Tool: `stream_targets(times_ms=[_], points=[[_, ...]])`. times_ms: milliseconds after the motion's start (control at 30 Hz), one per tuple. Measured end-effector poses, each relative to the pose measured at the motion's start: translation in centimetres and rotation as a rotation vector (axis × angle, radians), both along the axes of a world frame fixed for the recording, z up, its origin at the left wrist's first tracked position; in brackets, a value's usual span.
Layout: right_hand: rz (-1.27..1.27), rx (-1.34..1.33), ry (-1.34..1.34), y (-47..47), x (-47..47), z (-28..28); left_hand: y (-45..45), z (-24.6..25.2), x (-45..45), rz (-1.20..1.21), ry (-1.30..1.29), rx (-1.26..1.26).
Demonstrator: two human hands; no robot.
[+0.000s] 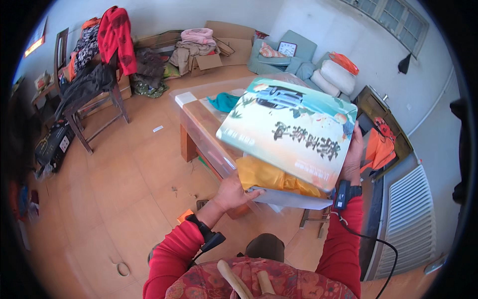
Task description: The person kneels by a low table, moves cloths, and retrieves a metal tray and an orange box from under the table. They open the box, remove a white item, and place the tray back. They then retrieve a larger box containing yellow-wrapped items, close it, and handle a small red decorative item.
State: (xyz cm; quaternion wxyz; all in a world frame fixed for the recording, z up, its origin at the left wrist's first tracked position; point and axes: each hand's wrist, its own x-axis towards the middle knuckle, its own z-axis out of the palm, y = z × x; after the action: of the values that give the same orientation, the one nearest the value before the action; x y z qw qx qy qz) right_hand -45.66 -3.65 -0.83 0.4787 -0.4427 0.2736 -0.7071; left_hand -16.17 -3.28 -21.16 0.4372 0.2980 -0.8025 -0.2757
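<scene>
A flat box lid (287,130) with a printed car and large characters is tilted over a shallow box (291,198) with pale sides. Yellow satin-like cloth (269,173) shows in the gap between lid and box. My left hand (233,190) grips the near left corner of the box, thumb on its side wall. At the right edge of the lid is my right hand (353,153), its fingers partly hidden behind the lid. Box and lid are above a wooden table (188,144) covered with clear plastic, where a teal cloth (224,102) lies.
A wooden chair (101,101) piled with clothes stands at the left, beside a black box (56,145). Cardboard and clothes line the back wall, near a blue-green armchair (298,45). At the right are a cabinet (397,140) and a white radiator (410,220). A tape ring (122,269) lies on the floor.
</scene>
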Motion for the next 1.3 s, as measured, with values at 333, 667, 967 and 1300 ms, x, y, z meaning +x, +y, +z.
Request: stream_targets(times_ms=[333, 667, 967, 1300], points=[[0.057, 0.256, -0.296, 6.4, -3.7, -6.6, -1.5, -3.9, -1.5, -0.105, 0.168, 0.215], [-0.171, 0.246, -0.086, 3.4, -12.1, -11.6, -2.1, -4.0, -1.1, -0.120, 0.159, 0.233], [-0.068, 0.393, -0.117, 5.1, -15.4, -11.5, -0.8, -2.2, -1.3, -0.057, 0.334, 0.215], [-0.321, 0.435, 0.145, 4.5, -15.1, -13.4, -1.4, -1.0, -0.8, -0.121, 0.361, 0.339]])
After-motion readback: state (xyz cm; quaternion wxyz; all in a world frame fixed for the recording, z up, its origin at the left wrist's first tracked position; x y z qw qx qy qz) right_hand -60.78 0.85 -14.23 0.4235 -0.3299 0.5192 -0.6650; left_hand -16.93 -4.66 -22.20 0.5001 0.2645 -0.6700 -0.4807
